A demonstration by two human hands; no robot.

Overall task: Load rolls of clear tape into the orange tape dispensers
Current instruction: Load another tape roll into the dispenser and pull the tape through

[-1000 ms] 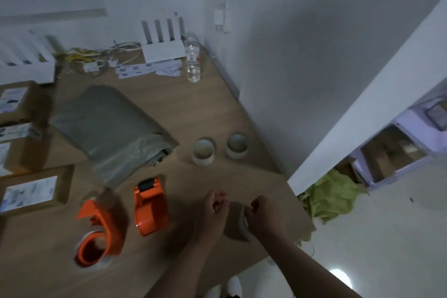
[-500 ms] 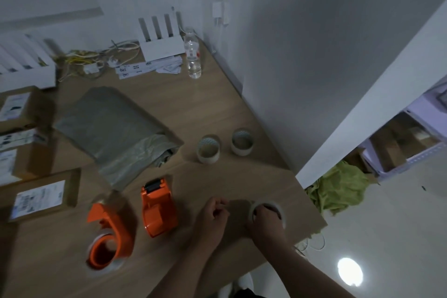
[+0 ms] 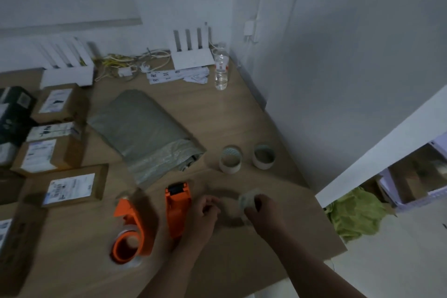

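Note:
My right hand [image 3: 262,210] grips a clear tape roll [image 3: 247,201] just above the wooden table. My left hand [image 3: 205,210] is beside it with fingers pinched together, seemingly on the tape's loose end, though blur hides the strip. Two orange tape dispensers lie to the left: one [image 3: 177,208] right next to my left hand, the other [image 3: 130,230] further left with a roll around its hub. Two more tape rolls stand behind my hands, the nearer one [image 3: 230,159] left of the other [image 3: 264,155].
A grey mailer bag [image 3: 142,133] lies mid-table. Several labelled cardboard boxes [image 3: 72,189] fill the left side. A water bottle [image 3: 221,70], white routers [image 3: 193,55] and cables sit by the back wall. The table's edge [image 3: 333,232] is close on the right, with green cloth [image 3: 358,213] on the floor.
My right hand has lifted the tape roll off the table and turned it on edge. The left hand stays pinched close beside it. The camera view has shifted slightly.

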